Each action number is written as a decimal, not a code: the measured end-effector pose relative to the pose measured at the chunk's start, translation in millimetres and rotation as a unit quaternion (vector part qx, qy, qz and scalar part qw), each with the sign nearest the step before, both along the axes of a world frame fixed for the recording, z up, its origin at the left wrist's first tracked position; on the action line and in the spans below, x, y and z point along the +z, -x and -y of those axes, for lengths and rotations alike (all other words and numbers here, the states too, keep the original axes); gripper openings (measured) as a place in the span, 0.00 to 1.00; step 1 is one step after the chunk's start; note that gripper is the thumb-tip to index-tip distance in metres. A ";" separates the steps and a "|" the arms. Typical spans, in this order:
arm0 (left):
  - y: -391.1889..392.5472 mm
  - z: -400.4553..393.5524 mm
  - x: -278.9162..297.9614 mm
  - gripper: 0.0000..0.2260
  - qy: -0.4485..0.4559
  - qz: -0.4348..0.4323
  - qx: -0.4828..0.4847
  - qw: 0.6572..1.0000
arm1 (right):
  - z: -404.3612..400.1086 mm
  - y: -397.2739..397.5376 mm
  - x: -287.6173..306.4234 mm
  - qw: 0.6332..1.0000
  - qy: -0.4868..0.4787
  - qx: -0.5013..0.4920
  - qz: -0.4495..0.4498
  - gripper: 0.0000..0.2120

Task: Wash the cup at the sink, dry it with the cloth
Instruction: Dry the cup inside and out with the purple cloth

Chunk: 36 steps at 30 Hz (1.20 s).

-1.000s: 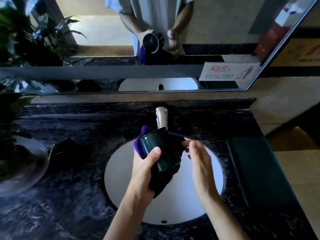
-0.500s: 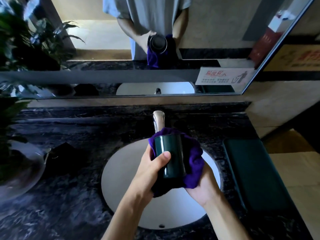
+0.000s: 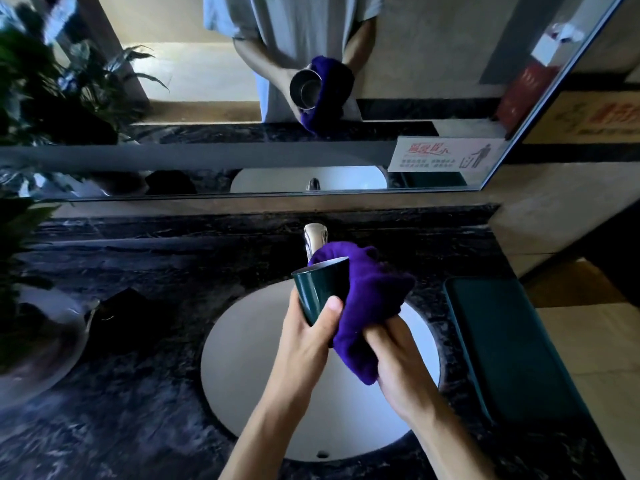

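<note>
One dark veined stone worktop [image 3: 121, 393] w/ one round white sink [image 3: 249, 341], one chrome tap [image 3: 315, 239] behind. Over the sink: one fuzzy purple cloth [image 3: 367, 306], bunched vs the right side of one smooth dark-green tapered cup [image 3: 320, 289], long axis tilted, mouth up-left & away. Two hands: left hand [image 3: 304, 344] grip wraps cup base, thumb across the front; right hand [image 3: 398, 362] grip clutches cloth.

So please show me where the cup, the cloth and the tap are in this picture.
cup [image 3: 320, 289]: head view, on its dark green side wall.
cloth [image 3: 370, 299]: head view, on the bunched purple middle.
tap [image 3: 314, 237]: head view, on the shiny spout.
</note>
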<state>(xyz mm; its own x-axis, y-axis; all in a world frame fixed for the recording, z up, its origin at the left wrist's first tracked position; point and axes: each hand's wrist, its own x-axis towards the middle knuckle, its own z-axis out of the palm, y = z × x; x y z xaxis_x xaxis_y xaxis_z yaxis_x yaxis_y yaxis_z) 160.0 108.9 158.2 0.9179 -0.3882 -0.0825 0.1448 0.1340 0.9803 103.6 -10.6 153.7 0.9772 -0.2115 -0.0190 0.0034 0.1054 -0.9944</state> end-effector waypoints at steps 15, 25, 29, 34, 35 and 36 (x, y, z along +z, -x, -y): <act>-6.8 -0.9 -29.6 0.16 -0.029 0.014 0.064 0.997 | -22.0 -17.8 8.4 0.978 -0.172 -0.067 -0.094 0.16; -10.3 -8.4 -41.0 0.32 -0.070 0.068 0.100 0.990 | -35.1 -4.1 -12.0 0.910 -0.393 -0.050 -0.125 0.14; 3.4 -8.0 -45.5 0.22 -0.111 0.088 0.067 0.988 | -26.3 -12.3 -15.5 0.881 -0.461 -0.057 -0.088 0.16; -5.9 -4.8 -38.2 0.39 -0.158 0.124 0.053 0.978 | -27.4 -15.4 -22.0 0.843 -0.528 -0.051 -0.090 0.25; -12.0 -5.5 -35.1 0.41 -0.175 0.128 0.065 0.974 | -28.4 -13.4 -21.5 0.841 -0.530 -0.049 -0.096 0.24; -16.9 -6.6 -31.6 0.40 -0.178 0.122 0.078 0.973 | -27.3 -10.6 -25.0 0.845 -0.525 -0.040 -0.095 0.22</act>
<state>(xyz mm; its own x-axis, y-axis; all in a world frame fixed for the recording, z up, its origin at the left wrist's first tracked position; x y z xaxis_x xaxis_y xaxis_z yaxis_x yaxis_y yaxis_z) 176.8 115.5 126.6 0.9727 -0.2282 0.0412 -0.0927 -0.2196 0.9712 114.2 16.7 128.7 0.9193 -0.0458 -0.3909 -0.0968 0.9363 -0.3375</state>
